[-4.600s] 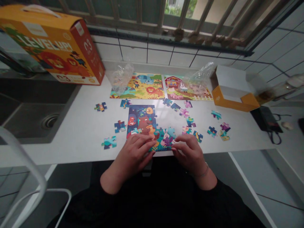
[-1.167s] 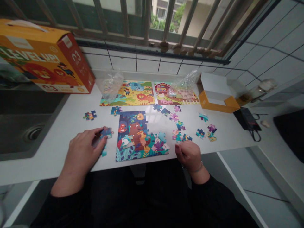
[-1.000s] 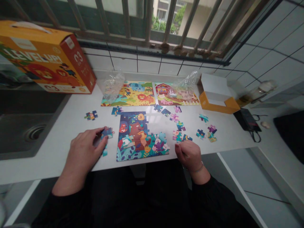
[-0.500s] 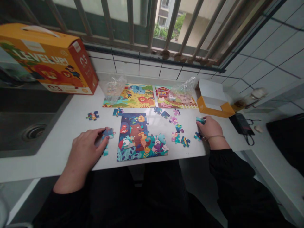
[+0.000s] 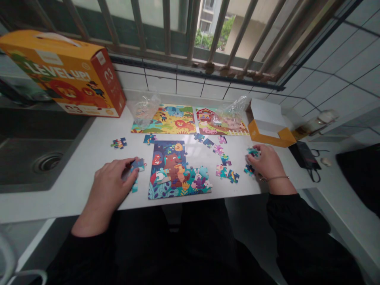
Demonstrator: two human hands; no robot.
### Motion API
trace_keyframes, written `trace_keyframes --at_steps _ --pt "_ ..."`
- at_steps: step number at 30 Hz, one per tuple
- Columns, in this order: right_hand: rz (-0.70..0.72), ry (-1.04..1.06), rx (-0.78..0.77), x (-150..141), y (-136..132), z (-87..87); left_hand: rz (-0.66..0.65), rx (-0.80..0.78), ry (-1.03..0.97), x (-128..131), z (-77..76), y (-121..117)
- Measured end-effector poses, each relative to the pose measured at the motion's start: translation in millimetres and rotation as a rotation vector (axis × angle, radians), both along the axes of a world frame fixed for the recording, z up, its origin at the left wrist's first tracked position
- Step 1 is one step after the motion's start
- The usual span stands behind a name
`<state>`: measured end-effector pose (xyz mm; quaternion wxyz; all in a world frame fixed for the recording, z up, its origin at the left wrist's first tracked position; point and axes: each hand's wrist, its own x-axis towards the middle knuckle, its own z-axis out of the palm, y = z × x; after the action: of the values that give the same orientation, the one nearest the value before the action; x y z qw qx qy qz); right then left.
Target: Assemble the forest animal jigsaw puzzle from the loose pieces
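Observation:
A jigsaw puzzle (image 5: pixel 170 172) with a bear and a rabbit lies partly joined on the white counter (image 5: pixel 190 206). To its left, my left hand (image 5: pixel 115 180) pinches a blue puzzle piece (image 5: pixel 138 164) between thumb and fingers; a teal piece (image 5: pixel 135 187) shows below the thumb. At the right, my right hand (image 5: pixel 265 162) has thumb and fingers closed on a teal puzzle piece (image 5: pixel 253 151). Just below those fingers lies a dark blue piece (image 5: pixel 248 170). Several loose pieces (image 5: pixel 219 149) are scattered between the puzzle and my right hand.
Two finished animal pictures (image 5: pixel 178 120) lie along the wall, with crumpled plastic bags (image 5: pixel 145 111) on them. An orange puzzle box (image 5: pixel 68 75) stands back left by the sink (image 5: pixel 26 162). At right are an opened box (image 5: pixel 271 132) and a black device (image 5: pixel 304 156).
The teal piece in my right hand has turned a little and shows more of its face. My left hand keeps its pinch. The whole view has shifted slightly.

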<state>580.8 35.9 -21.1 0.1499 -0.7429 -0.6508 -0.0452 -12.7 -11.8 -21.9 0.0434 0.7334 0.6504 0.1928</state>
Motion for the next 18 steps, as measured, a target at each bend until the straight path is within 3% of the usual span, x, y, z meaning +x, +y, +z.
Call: trace_keyframes --at_steps 7,18 --pt "-0.097 0.087 -0.212 31 11 -3.1 0.020 -0.028 0.026 -1 -1.9 0" --pt "0.110 0.201 -0.153 21 -1 9.4 0.019 -0.024 0.051 2 1.3 1"
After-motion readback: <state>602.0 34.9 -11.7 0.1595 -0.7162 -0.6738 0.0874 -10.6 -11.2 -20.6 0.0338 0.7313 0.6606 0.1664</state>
